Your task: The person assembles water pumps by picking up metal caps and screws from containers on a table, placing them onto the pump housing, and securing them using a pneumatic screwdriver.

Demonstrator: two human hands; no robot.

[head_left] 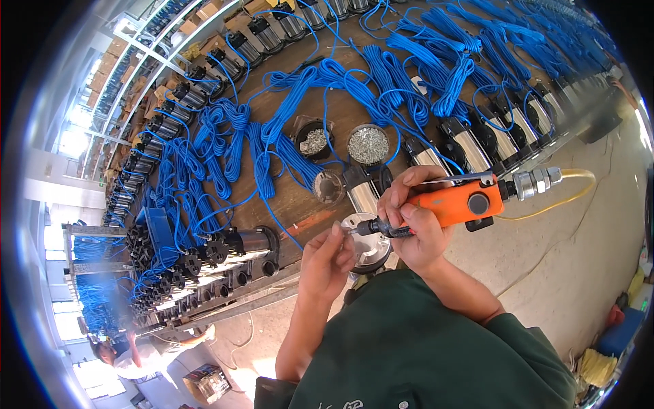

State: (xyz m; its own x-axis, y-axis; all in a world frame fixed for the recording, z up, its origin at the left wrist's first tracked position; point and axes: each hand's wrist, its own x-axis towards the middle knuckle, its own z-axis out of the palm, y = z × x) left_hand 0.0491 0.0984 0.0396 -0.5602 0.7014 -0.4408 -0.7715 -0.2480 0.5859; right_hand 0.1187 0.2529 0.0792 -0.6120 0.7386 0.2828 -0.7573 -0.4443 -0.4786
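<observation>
My right hand (415, 221) grips an orange air-driven screwdriver (460, 204) with a yellow hose at its back end. Its black tip points left at the round metal end cap (368, 242) of a steel pump body (362, 194) lying on the bench edge. My left hand (327, 262) pinches something small at the screwdriver tip, right over the cap; the piece itself is too small to make out.
Two round tins of small screws (368, 144) (314, 140) sit just behind the pump. Blue cable coils (422, 68) and rows of steel pump bodies (477, 146) cover the wooden bench (300, 211). More pumps (225, 262) lie at left. Another person (126, 358) stands lower left.
</observation>
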